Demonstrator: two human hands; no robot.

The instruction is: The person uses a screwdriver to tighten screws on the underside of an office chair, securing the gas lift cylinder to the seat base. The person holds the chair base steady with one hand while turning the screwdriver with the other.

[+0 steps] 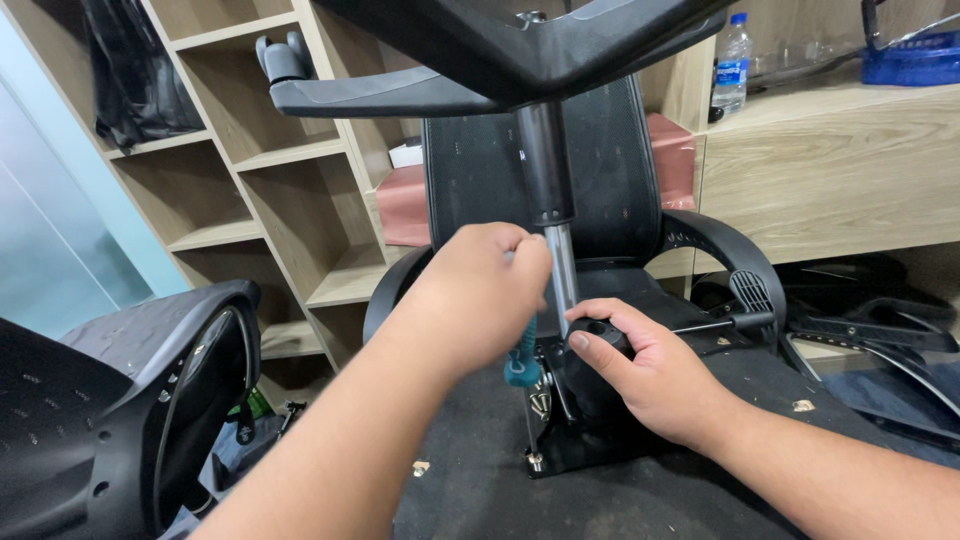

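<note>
The teal-handled tool (522, 362) is gripped by the left hand (480, 290) at the gas cylinder (562, 270)'s nine o'clock, while the black knob (592, 340) is best held steady in the right hand (655, 375)'s clenched fingers.

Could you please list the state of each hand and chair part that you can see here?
left hand: closed around a teal-handled tool, beside the gas lift
right hand: gripping the black knob on the seat mechanism
gas lift column: upright, fitted into the upturned seat
star base: mounted on top of the column
water bottle: upright, capped, on the shelf
</note>
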